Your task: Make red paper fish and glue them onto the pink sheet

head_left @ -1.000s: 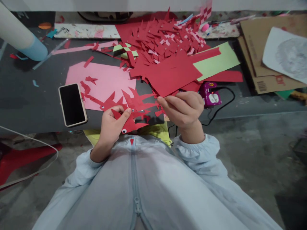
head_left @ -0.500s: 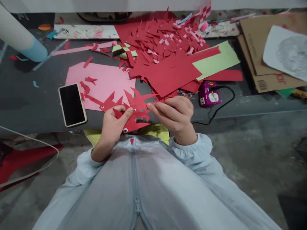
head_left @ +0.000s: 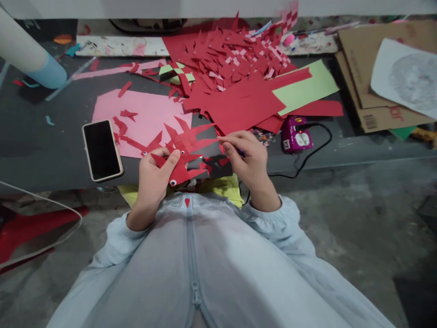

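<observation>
My left hand (head_left: 155, 175) is closed on red paper fish-like cutouts (head_left: 180, 142) with pointed spikes and googly eyes, its thumb pressing on top. The cutouts overlap, so I cannot tell how they are joined. My right hand (head_left: 247, 157) has its fingertips at the end of one long spike, seemingly pinching it. Something small and dark blue shows within the right hand, too hidden to name. Another red cutout with an eye (head_left: 145, 152) lies just beyond my left hand, partly over a pink sheet (head_left: 146, 107).
A phone (head_left: 103, 150) lies at the left. Behind are a heap of red paper pieces (head_left: 218, 54), a red sheet (head_left: 244, 105) and a light green sheet (head_left: 307, 89). At the right sit a purple device (head_left: 296, 136) with a black cable and cardboard (head_left: 375, 86).
My right hand has slid right along the cutout to a spike's tip, and the spikes now show more fully spread. My left hand has shifted slightly left, still holding the cutouts.
</observation>
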### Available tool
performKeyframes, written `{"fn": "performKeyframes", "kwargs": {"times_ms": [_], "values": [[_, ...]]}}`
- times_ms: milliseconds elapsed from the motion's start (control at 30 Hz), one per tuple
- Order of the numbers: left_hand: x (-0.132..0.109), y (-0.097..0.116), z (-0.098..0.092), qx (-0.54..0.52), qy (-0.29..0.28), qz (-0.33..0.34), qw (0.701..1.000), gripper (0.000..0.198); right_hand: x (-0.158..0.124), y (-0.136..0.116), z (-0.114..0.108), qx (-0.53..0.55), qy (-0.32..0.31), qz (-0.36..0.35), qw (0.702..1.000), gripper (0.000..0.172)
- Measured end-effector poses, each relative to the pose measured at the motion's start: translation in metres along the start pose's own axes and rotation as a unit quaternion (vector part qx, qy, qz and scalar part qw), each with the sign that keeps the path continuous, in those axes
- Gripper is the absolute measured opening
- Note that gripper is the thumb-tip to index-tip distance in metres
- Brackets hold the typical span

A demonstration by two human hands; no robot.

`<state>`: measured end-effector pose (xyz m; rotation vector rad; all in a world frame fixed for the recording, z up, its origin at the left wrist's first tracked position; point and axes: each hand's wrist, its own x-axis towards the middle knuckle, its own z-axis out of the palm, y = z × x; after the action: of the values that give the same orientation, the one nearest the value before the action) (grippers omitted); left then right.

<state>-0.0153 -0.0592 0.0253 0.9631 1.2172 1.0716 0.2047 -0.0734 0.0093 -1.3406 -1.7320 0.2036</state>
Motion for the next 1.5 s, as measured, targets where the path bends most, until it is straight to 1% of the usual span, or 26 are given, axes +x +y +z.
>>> {"fn": "performKeyframes", "kwargs": {"times_ms": [100,167,233,300,367,533,567,600,667,767,800,900,967,1033,1100,1167,1233,1300,1367,1433,1467,1500], "values": [[-0.001,-0.003,0.000,0.013,-0.016,0.010,1.000,0.033,0.000,-0.005,0.013,0.080,-0.043,0.043,0.995,0.028],[-0.002,-0.004,0.000,0.025,-0.023,0.023,0.999,0.032,0.002,-0.008,0.021,0.126,-0.048,0.042,0.990,0.029],[-0.003,-0.006,0.000,0.035,-0.028,0.033,0.998,0.032,0.003,-0.012,0.025,0.148,-0.047,0.036,0.987,0.027],[-0.003,-0.007,-0.001,0.043,-0.029,0.035,0.998,0.031,0.005,-0.014,0.025,0.141,-0.047,0.038,0.988,0.030],[-0.001,-0.006,-0.004,0.044,-0.021,0.030,0.998,0.031,0.006,-0.012,0.021,0.115,-0.037,0.054,0.991,0.031],[0.003,-0.001,-0.014,0.034,0.014,0.030,0.999,0.033,0.003,0.010,-0.002,0.025,0.046,0.086,0.995,0.014],[0.003,0.000,-0.016,0.037,0.019,0.033,0.999,0.033,0.003,0.015,-0.005,0.010,0.052,0.095,0.994,0.013],[0.004,0.000,-0.018,0.043,0.024,0.038,0.998,0.033,0.002,0.018,-0.008,0.003,0.049,0.101,0.994,0.010],[0.004,0.002,-0.022,0.062,0.032,0.060,0.996,0.033,0.003,0.019,-0.011,0.007,0.016,0.100,0.995,0.006],[0.003,0.005,-0.026,0.112,0.031,0.094,0.989,0.032,0.008,0.009,-0.008,0.048,-0.051,0.080,0.994,0.022],[0.002,0.007,-0.026,0.133,0.027,0.105,0.985,0.032,0.011,0.004,-0.006,0.064,-0.062,0.077,0.993,0.024],[-0.002,0.012,-0.025,0.197,0.004,0.134,0.971,0.031,0.018,-0.013,0.004,0.124,-0.069,0.061,0.988,0.026],[-0.004,0.015,-0.023,0.216,-0.019,0.145,0.965,0.029,0.021,-0.022,0.011,0.158,-0.074,0.059,0.983,0.029],[-0.005,0.017,-0.021,0.222,-0.037,0.149,0.963,0.029,0.022,-0.028,0.018,0.179,-0.090,0.077,0.977,0.031],[-0.007,0.017,-0.019,0.224,-0.043,0.153,0.961,0.029,0.022,-0.030,0.022,0.200,-0.098,0.113,0.968,0.032],[-0.007,0.017,-0.018,0.227,-0.041,0.157,0.960,0.029,0.021,-0.028,0.022,0.226,-0.086,0.161,0.957,0.030],[-0.007,0.015,-0.019,0.225,-0.034,0.157,0.961,0.028,0.021,-0.023,0.019,0.240,-0.060,0.207,0.947,0.030],[-0.006,0.014,-0.021,0.222,-0.028,0.154,0.962,0.027,0.021,-0.016,0.013,0.226,-0.035,0.231,0.946,0.031],[-0.005,0.013,-0.023,0.224,-0.024,0.153,0.962,0.025,0.020,-0.008,0.008,0.183,-0.028,0.235,0.954,0.033],[-0.003,0.012,-0.023,0.224,-0.026,0.152,0.962,0.024,0.018,-0.002,0.005,0.124,-0.043,0.234,0.963,0.039],[-0.003,0.012,-0.023,0.222,-0.030,0.152,0.963,0.025,0.017,0.001,0.004,0.099,-0.055,0.234,0.966,0.040],[-0.003,0.012,-0.023,0.220,-0.033,0.152,0.963,0.025,0.017,0.003,0.004,0.087,-0.065,0.233,0.966,0.036]]}}
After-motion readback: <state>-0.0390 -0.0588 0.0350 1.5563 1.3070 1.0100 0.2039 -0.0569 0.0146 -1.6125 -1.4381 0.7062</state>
